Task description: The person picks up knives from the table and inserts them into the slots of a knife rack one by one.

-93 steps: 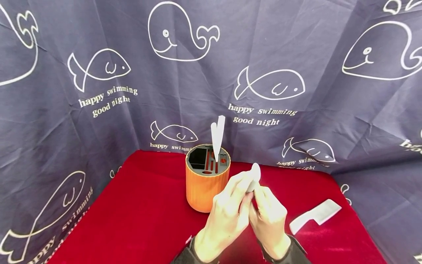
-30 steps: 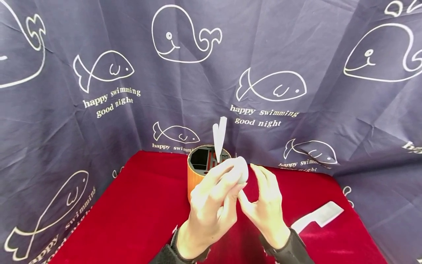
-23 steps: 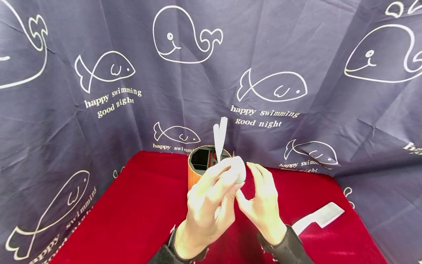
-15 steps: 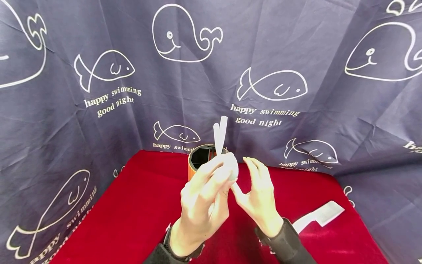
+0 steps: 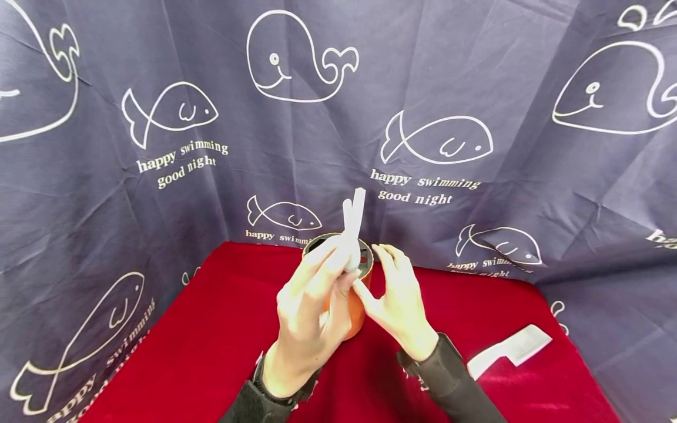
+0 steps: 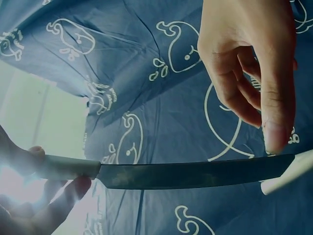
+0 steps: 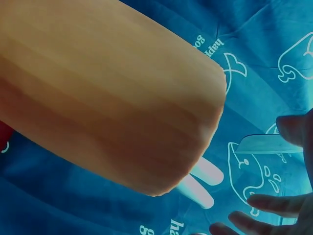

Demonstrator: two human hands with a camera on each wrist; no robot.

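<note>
My left hand grips the light handle of a knife in front of the orange knife block. In the left wrist view the dark, long blade runs rightward from those fingers; in the head view the left hand hides much of the knife. My right hand is beside the block's right side, fingers loosely spread. Its thumb overlaps the blade's tip end in the left wrist view. Two white handles stick up from the block's slotted top. In the right wrist view the block's ribbed wall fills the left.
A white cleaver lies on the red cloth to the right. A dark curtain with white whale and fish drawings hangs behind and at both sides, close to the block's back.
Both hands have parted, the right one letting its fingers spread. They have moved left with the knife, over the front of the block. The cleaver stays where it was.
</note>
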